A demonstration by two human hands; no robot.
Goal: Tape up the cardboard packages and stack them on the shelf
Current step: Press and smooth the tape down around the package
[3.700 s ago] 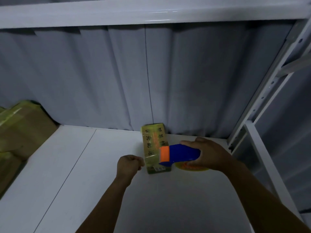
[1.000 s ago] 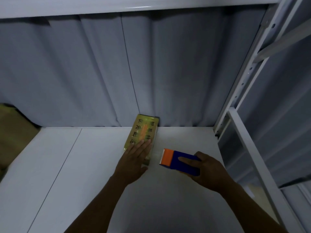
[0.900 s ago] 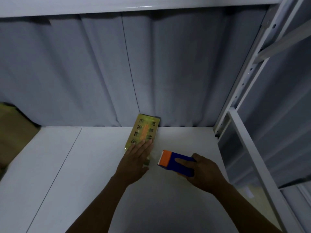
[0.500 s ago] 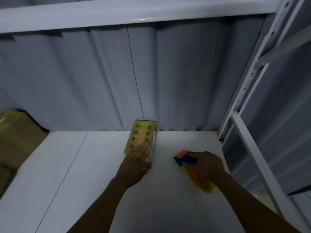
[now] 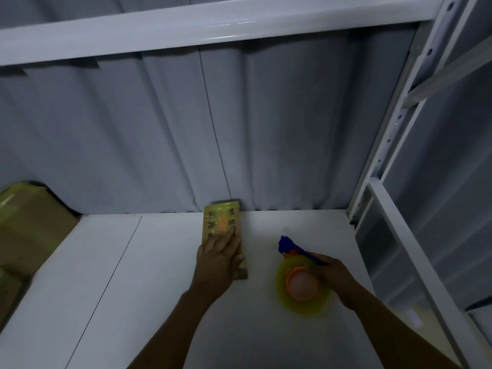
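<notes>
**Taped package pinned flat at the back of the shelf**

The small cardboard package (image 5: 221,218), glossy with yellowish tape, lies flat on the white shelf board (image 5: 119,302). Its far end touches the corrugated grey wall (image 5: 292,129), and its long side runs towards the person. The left hand (image 5: 217,262) presses down on its near half, fingers straight and close together, the thumb along the package's right edge.

To the right, apart from the package, the right hand (image 5: 335,275) grips the blue handle of a tape dispenser (image 5: 300,280). Its yellow roll and orange core face up.

Bare board lies between the package and the dispenser, and a wider stretch runs left of the package. At the far left edge sit larger taped cardboard boxes (image 5: 29,227). The perforated upright post (image 5: 399,115) closes the bay on the right, and the upper shelf beam (image 5: 186,30) crosses overhead.
</notes>
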